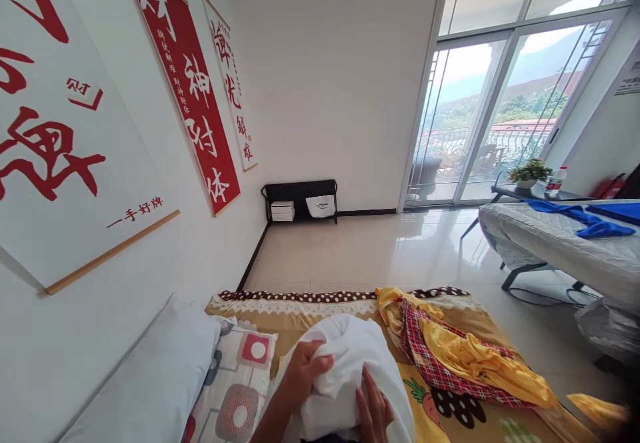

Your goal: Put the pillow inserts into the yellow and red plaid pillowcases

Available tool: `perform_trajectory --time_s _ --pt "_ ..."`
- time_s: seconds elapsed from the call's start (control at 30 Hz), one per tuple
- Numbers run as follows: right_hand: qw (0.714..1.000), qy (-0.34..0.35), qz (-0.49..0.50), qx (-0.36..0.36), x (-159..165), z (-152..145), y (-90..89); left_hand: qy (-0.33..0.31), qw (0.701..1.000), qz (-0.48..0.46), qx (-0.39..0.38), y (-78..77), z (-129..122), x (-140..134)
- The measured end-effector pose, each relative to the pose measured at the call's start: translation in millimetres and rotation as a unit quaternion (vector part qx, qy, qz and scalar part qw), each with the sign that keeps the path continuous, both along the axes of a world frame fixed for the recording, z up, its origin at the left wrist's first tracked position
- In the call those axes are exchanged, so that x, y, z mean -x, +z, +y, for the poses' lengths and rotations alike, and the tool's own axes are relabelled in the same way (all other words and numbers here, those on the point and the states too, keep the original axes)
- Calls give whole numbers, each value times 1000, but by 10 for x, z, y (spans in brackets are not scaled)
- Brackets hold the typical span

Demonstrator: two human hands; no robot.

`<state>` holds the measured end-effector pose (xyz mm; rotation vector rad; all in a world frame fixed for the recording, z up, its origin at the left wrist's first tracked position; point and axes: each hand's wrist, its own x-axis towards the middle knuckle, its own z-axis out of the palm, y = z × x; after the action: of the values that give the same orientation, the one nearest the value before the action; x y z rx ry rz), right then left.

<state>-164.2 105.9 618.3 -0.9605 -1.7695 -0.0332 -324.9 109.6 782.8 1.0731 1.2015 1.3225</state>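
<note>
A rumpled, rounded white bundle that looks like a pillow (345,343) lies close in front of me on the bed. My left hand (305,373) is closed on its upper left part, thumb and fingers digging into the folds. On the bundle's right side rests my right hand (373,406), its fingers stretched along the fabric and not visibly gripping it. Beside my left arm is a patterned pillow (240,386) with pink and grey squares. Yellow cloth with red plaid (460,359) lies crumpled to the right on the brown bedspread (295,303).
A long white pillow (150,363) leans against the left wall. Past the bed stands a low black rack (300,193) with a white box and bag. At right, a plastic-wrapped mattress (555,229) carries blue cloth (575,213); a potted plant (530,173) stands behind.
</note>
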Motion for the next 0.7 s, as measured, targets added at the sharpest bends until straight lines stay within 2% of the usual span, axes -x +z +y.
perform_trajectory --time_s 0.07,0.2,0.3,0.37,0.43,0.5,0.6,0.7 --pt "1000 -26 -3 -7 -45 56 -36 -45 998 36 -21 -31 -74 -178" --pt "998 -61 -17 -25 -172 167 -42 -47 990 116 -73 -83 -159 -470" --pt "999 -45 -18 7 -242 218 51 -113 960 218 -134 -138 -177 -567" --pt "999 -34 -11 32 -283 257 125 -133 942 262 -164 -245 -197 -542" --pt "998 -20 -6 51 -350 323 180 -116 942 265 -167 -430 -239 -452" --pt "998 -18 2 66 -452 416 213 -72 960 237 -130 -667 -301 -335" --pt "995 -41 26 82 -596 537 247 23 990 142 -7 -986 -394 -215" --pt "992 -32 46 114 -580 540 321 60 994 64 66 -1160 -424 -241"
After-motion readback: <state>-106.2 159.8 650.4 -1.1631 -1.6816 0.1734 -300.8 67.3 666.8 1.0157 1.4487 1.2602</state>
